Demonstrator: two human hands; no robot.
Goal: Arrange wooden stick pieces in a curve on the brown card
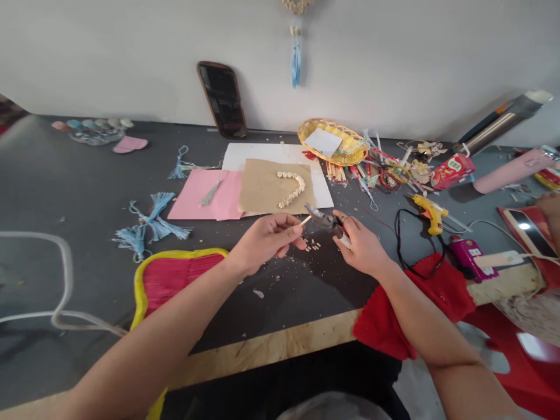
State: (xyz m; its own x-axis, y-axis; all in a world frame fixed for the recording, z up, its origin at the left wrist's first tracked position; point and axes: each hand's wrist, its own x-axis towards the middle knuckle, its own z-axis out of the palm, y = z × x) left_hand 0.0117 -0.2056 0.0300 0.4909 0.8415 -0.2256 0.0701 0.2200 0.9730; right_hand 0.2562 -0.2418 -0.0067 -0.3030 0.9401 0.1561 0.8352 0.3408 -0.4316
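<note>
A thin pale wooden stick is pinched between thumb and fingers of my left hand, its tip pointing at the cutting pliers. My right hand is closed around the pliers' handles; whether the jaws touch the stick I cannot tell. Below them, several short cut stick pieces lie on the dark tabletop. Just beyond, a curved row of small pale pieces rests on brown card, which overlaps pink paper and a white sheet.
Blue tassels lie left, near a pink-and-yellow mat. A phone leans on the wall. A wicker basket, a yellow glue gun, a red cloth and a pink bottle are right. Another person's hand shows at the edge.
</note>
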